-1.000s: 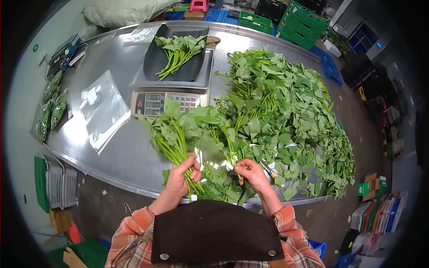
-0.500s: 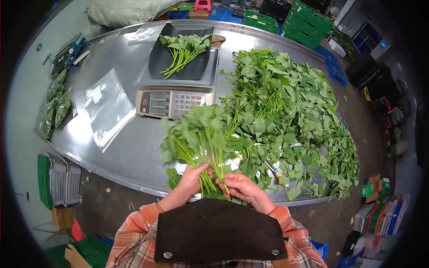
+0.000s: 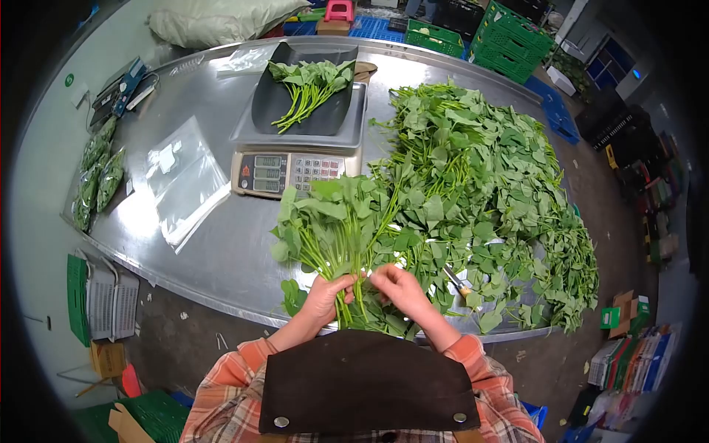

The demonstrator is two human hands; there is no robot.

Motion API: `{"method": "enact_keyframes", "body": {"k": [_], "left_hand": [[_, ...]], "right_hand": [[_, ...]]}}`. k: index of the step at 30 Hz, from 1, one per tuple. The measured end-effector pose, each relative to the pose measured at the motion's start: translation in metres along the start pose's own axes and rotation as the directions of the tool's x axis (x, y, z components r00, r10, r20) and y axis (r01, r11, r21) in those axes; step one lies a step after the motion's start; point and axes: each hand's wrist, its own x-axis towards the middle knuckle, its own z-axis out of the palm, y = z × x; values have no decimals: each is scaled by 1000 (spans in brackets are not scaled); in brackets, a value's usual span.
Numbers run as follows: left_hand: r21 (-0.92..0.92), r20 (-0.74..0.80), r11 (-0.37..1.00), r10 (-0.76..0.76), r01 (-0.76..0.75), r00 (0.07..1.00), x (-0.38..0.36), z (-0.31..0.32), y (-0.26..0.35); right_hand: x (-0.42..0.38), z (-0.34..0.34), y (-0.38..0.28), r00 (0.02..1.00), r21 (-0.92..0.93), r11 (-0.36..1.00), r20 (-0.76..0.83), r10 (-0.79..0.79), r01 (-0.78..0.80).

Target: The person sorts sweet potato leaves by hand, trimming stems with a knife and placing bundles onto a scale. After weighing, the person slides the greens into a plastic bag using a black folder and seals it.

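My left hand [image 3: 326, 299] is wrapped round the stems of a bunch of leafy greens [image 3: 329, 221], leaves pointing away from me. Just to its right is my right hand [image 3: 402, 289], fingers curled together beside the stems; what they pinch, if anything, is hidden. A large heap of the same leafy greens [image 3: 473, 170] spreads over the table's right side. Ahead stands a digital scale [image 3: 295, 173], whose black scoop pan [image 3: 266, 103] carries another bunch of greens [image 3: 310, 85].
Clear plastic bags [image 3: 185, 181] lie left on the metal table [image 3: 247, 229]. Filled bags of greens [image 3: 92, 173] rest at the left edge. A knife [image 3: 458, 282] lies by the heap, right of my hand. Green crates [image 3: 509, 48] are stacked beyond the table.
My right hand has come off the lower stems and moved slightly up and right. The left hand still grips the bunch, whose leaves have spread. The whole view has shifted slightly.
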Motion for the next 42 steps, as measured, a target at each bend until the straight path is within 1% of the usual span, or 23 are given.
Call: {"method": "enact_keyframes", "body": {"k": [1, 2, 5, 9, 12, 15, 16, 19, 20, 22, 23, 24, 27, 28, 29, 31, 32, 35, 36, 38, 39, 40, 42], "left_hand": [[23, 4, 1000, 19, -20, 1000, 0, 1, 0], [45, 11, 998, 38, -39, 999, -2, 3, -1], [98, 7, 994, 51, -51, 999, -4, 3, -6], [118, -64, 993, 40, -32, 997, -5, 0, -8], [89, -104, 996, 11, -2, 994, -7, 4, -7], [-9, -138, 999, 32, -33, 990, -2, 1, -5], [-24, -218, 999, 34, -40, 975, -1, 4, -3], [-79, -209, 994, 59, -77, 976, 12, -27, -19], [-72, -281, 997, -33, 13, 959, 14, -29, -15], [72, -143, 991, 124, -115, 982, 1, -22, -9], [136, -61, 973, 194, -184, 979, -1, -20, -8], [112, -139, 973, 215, -200, 967, 4, -12, -12], [51, -68, 990, 135, -131, 989, -1, -8, -14], [89, -149, 964, 262, -251, 954, 1, 0, -21], [84, -126, 975, 216, -207, 968, 0, 0, -18], [75, -84, 990, 122, -115, 989, -5, -3, -11], [93, -90, 989, 121, -113, 989, -5, -5, -12], [-142, -176, 988, -90, 66, 980, 1, -14, -9], [-142, -288, 989, -88, 49, 954, -1, -4, -1], [-147, -277, 989, -19, -23, 961, 14, -31, -14], [-152, -277, 987, 16, -61, 961, 19, -45, -19], [-127, -294, 990, 16, -56, 956, 22, -49, -14], [-81, -228, 994, 54, -74, 972, 18, -46, -5]], "right_hand": [[3, 5, -5, 980, -5, 997, -187, -72, 73], [8, 11, -5, 948, -77, 987, -274, -160, 144], [24, 18, 6, 969, -15, 993, -218, -118, 117], [16, 21, -6, 977, 301, 953, -206, 46, 18], [9, 25, -1, 968, 342, 933, -248, -21, 108], [-8, 33, 6, 947, 194, 936, -195, -255, 293], [-17, 30, 4, 940, -68, 950, -142, -311, 304], [-42, 31, -7, 817, -312, 760, 115, -566, 570], [-48, 33, -8, 826, -164, 812, 190, -531, 560], [-46, 38, -8, 940, 207, 931, 97, -326, 301], [-44, 41, -8, 975, 390, 907, 81, -205, 158], [-40, 41, -11, 981, 235, 957, 49, -187, 171], [-22, 40, -25, 984, -250, 957, -62, -165, 145], [-16, 42, -19, 978, -302, 945, -122, -171, 128], [-9, 41, -10, 931, -345, 906, -176, -321, 247], [1, 38, 0, 767, -448, 774, -251, -590, 449], [-3, 38, 4, 807, -345, 812, -203, -555, 471], [-25, 39, -11, 888, -24, 889, -33, -458, 458], [-25, 42, -7, 866, 42, 868, 50, -497, 496], [-42, 39, -8, 907, 351, 912, 277, -316, 211], [-51, 36, -13, 880, 464, 885, 407, -243, 30], [-57, 32, -20, 836, 463, 886, 483, -260, 8], [-48, 21, -25, 923, 378, 926, 354, -148, 3]]}}
